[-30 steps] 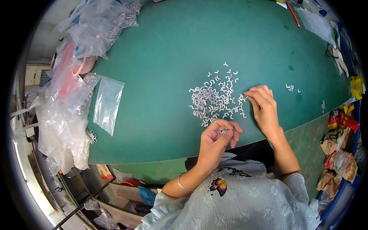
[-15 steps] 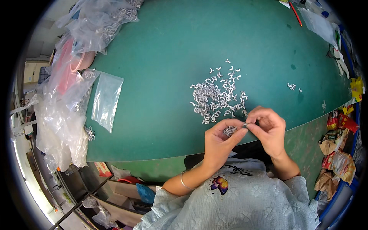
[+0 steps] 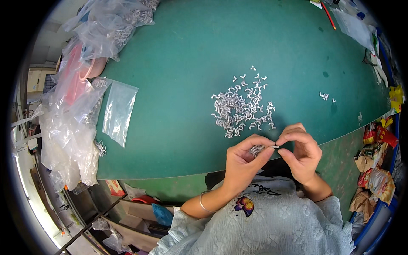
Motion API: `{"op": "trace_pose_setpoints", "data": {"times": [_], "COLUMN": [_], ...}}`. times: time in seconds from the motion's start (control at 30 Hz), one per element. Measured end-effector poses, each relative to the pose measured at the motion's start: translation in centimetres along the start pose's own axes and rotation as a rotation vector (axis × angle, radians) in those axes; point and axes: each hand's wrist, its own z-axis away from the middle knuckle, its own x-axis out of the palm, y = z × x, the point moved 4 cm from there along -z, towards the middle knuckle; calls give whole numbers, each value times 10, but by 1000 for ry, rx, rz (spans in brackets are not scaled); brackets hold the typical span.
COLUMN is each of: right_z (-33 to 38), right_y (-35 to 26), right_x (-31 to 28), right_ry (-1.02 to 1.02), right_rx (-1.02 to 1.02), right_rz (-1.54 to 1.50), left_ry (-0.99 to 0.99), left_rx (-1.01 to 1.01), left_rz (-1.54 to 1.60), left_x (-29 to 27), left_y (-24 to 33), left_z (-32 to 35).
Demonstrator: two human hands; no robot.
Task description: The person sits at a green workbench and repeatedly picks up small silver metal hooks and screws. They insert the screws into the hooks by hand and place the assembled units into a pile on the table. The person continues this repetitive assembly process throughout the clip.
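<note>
A heap of small white curved plastic pieces (image 3: 243, 106) lies on the green table (image 3: 182, 63). My left hand (image 3: 242, 163) is at the table's near edge, cupped around a small bunch of these pieces (image 3: 256, 149). My right hand (image 3: 301, 151) is beside it, and the fingertips of both hands meet on one small white piece (image 3: 274, 146). A few stray pieces (image 3: 324, 96) lie to the right of the heap.
An empty clear plastic bag (image 3: 119, 110) lies flat on the table's left side. Crumpled clear bags (image 3: 70, 127) are piled along the left edge and far left corner. A red pen (image 3: 328, 15) and papers lie at the far right. Coloured packets (image 3: 376, 157) sit lower right.
My right hand left the heap and came back to my left hand at the table's edge. Both hands now pinch one piece between them.
</note>
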Motion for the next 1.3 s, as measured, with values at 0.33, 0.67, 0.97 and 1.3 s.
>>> {"op": "trace_pose_setpoints", "data": {"times": [0.33,0.67,0.97,1.3], "right_z": [-18,-35,-23,-11], "right_y": [23,46,42,7], "right_x": [-18,1,-12,0], "right_ry": [111,-65,81,-78], "right_rx": [59,-103,169,37], "right_rz": [313,791,375,282], "left_ry": [-209,-17,31,60], "left_rx": [-245,-190,-197,61], "left_rz": [638,415,308,-9], "left_x": [-1,-6,-10,-5], "left_y": [-14,-18,-28,-13], "left_z": [-6,-5,-7,-10]}}
